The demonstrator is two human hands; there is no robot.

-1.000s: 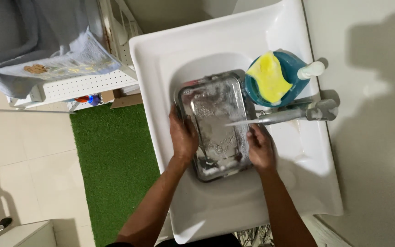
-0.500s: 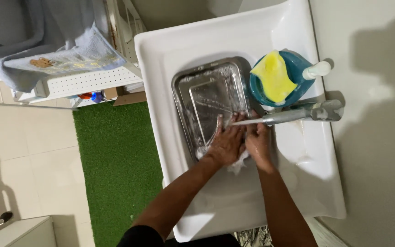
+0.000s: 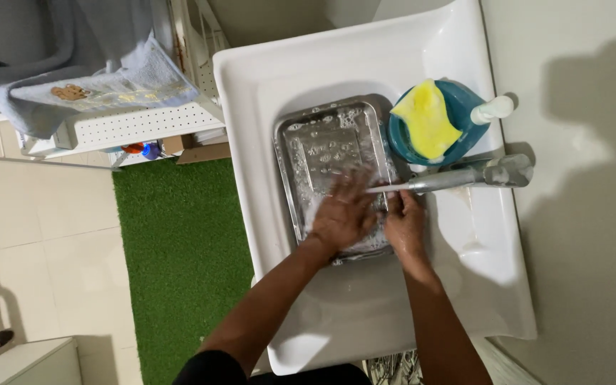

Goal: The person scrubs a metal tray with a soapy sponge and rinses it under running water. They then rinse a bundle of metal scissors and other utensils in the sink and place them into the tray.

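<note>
Colours noted at the white sink

Silver tray (soap-flecked); yellow sponge on blue bowl at the sink's far right edge; green mat; pale blue towel.

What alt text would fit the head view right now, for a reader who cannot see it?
Seen from above, the left hand lies flat in a soapy metal tray in a white sink, and the right hand grips its edge under the faucet. A yellow sponge sits on a blue bottle.
</note>
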